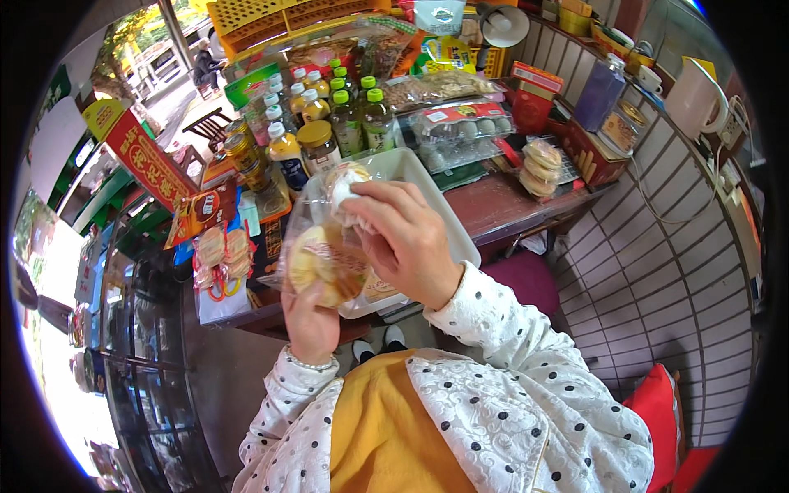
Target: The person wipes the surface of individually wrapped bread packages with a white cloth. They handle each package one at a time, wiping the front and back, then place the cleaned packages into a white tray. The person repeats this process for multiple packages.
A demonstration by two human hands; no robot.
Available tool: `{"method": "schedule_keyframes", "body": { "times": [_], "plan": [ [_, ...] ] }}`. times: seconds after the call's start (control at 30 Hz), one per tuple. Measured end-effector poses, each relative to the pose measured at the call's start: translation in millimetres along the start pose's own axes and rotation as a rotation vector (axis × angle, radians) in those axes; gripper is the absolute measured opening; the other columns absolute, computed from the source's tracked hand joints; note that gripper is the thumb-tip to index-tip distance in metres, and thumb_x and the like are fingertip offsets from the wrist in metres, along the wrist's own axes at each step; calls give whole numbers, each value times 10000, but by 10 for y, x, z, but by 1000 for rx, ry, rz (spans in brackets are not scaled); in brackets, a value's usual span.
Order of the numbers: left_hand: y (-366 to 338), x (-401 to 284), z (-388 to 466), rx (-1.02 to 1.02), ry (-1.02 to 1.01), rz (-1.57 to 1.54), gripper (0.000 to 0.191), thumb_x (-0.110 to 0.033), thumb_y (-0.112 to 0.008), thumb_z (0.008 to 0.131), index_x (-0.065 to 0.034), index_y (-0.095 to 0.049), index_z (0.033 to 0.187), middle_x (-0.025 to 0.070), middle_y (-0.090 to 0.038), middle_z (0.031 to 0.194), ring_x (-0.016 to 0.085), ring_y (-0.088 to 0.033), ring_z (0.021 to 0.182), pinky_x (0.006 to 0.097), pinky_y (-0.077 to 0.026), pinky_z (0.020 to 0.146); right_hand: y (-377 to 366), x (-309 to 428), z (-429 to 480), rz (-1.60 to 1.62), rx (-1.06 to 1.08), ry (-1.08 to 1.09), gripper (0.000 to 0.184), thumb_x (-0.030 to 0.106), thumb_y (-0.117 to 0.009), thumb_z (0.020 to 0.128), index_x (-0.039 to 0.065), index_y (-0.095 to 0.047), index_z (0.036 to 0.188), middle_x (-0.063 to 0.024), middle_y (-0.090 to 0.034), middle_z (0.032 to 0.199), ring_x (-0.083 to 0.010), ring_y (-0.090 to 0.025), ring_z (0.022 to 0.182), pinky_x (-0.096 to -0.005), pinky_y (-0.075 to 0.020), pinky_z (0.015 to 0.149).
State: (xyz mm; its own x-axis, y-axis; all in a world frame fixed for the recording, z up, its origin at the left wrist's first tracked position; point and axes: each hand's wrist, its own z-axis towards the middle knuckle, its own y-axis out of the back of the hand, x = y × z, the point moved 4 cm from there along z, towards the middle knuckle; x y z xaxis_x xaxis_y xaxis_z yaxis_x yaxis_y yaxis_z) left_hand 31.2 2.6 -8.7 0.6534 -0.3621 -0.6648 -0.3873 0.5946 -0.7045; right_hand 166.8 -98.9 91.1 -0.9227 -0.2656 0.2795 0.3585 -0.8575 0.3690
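My left hand [311, 320] grips the lower end of a clear plastic bag [320, 256] that holds round, flat yellowish pastries. At the bag's upper part, my right hand [400, 234] pinches a crumpled white tissue or cloth [346, 196] between thumb and fingers. Another pale round pastry [354, 172] shows just beyond the tissue; whether it lies inside the bag cannot be told. Both hands are over a white plastic tray [453, 228], and part of a printed packet [377, 288] shows in it beneath the bag.
Behind the tray stand several drink bottles [377, 123] and a brown-lidded jar [318, 148]. Egg cartons [462, 126] and stacked wrapped pastries [541, 167] are at the right. Left are packaged biscuits [223, 249], scissors [225, 288] and a red box [145, 161]. A purple stool [524, 280] stands below the table.
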Motion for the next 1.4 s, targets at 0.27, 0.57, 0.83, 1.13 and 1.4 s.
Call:
{"method": "schedule_keyframes", "body": {
  "times": [0.27,0.57,0.83,1.13,1.4],
  "plan": [
    [160,-17,61,-44,155,-350,728,-418,-717,825,-170,-458,1459,136,-490,1476,356,-435,1382,593,-350,1133,-95,-315,-203,634,-45,-649,226,-31,-675,872,-12,-640,1095,21,-642,943,-24,-556,829,-189,-472,697],
    [50,-44,19,70,183,-261,836,-500,-672,869,-87,-344,1518,184,-394,1538,364,-412,1401,548,-409,1111,-222,-511,-378,964,-4,-944,191,12,-675,917,-5,-655,1106,-31,-695,935,-63,-635,790,-208,-508,659],
    [67,121,-115,95,459,-346,628,-298,-646,911,-64,-417,1446,104,-581,1358,268,-584,1230,450,-459,1070,-308,-388,-455,479,191,-264,202,-38,-688,884,-13,-702,1084,-47,-711,1102,-110,-643,968,-262,-509,883],
    [103,147,-88,70,206,-146,477,-178,-634,951,-15,-499,1379,85,-625,1289,204,-619,1171,380,-489,1025,-19,-405,-354,787,312,-815,402,135,-683,933,-33,-613,1291,-105,-681,1210,-144,-639,1043,-293,-489,933],
    [-18,133,-145,120,72,88,466,-182,-655,962,22,-517,1358,65,-620,1272,165,-598,1162,332,-459,1024,-173,-194,-397,915,380,-858,491,89,-815,822,-41,-614,1251,-100,-604,1283,-175,-611,1091,-323,-494,967]
  ]
}}
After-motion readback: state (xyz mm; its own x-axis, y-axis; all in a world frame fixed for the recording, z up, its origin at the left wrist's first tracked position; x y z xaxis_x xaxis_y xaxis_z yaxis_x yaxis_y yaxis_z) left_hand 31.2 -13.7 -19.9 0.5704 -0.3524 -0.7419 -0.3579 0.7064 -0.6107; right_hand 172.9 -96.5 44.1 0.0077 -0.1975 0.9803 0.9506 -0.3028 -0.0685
